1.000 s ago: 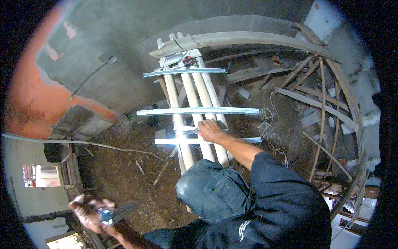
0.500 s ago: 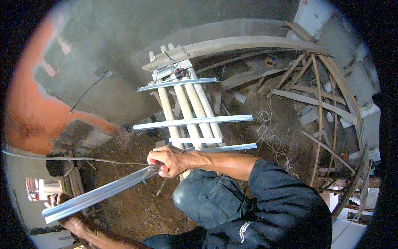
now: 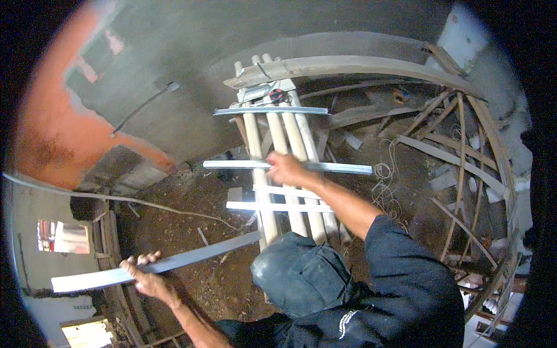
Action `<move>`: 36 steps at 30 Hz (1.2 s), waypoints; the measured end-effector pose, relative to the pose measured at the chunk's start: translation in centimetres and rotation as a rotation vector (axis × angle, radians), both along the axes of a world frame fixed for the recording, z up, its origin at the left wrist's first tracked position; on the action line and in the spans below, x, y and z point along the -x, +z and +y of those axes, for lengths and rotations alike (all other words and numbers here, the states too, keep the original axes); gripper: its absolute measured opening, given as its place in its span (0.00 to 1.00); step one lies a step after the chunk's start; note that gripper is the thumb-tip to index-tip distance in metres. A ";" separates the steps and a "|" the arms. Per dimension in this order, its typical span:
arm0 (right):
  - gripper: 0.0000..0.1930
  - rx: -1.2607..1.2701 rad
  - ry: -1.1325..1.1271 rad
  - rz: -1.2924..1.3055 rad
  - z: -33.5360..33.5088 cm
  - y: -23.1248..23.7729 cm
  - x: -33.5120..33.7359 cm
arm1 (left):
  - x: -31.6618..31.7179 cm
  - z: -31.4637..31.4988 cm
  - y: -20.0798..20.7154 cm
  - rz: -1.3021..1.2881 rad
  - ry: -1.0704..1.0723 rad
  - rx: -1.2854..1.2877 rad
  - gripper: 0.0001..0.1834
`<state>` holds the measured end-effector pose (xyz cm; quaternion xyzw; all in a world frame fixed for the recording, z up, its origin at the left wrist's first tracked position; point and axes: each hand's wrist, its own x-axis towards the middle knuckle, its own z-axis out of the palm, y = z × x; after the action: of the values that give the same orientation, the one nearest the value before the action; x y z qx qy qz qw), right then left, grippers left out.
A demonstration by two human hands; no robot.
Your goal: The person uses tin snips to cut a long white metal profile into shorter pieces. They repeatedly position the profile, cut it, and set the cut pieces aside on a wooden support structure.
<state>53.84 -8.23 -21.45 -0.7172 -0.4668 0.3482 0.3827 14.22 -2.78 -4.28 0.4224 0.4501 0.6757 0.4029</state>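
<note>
My left hand is closed around a long silvery metal channel, fingers on top and thumb beneath. The channel slants up to the right, its far end close to the bamboo poles. Across the poles my right hand reaches over a second metal channel. Its fingers are curled and somewhat blurred. A trace of red shows by the fingertips, but what they hold is hidden. Other channels lie across the poles, one farther away and one nearer.
A small red-and-black round object sits at the poles' far end, beneath a long curved-looking plank. Leaning timbers and a tangled pale cable are at the right. Another cable crosses the left, above dirt floor.
My right hand, which gripped a red-handled tool at the held channel's end, has moved away to the channel across the poles. My left hand now grips the held channel farther from its outer end.
</note>
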 end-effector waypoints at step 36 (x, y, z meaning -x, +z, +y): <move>0.08 -0.659 0.194 1.124 6.2 14.5 9.4 | -9.2 4.4 4.6 0.452 -0.353 -0.044 0.19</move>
<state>44.44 -2.00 -6.95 -0.2261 -0.3407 0.5415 0.7346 23.44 1.58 0.29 0.6429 0.4333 0.4934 0.3943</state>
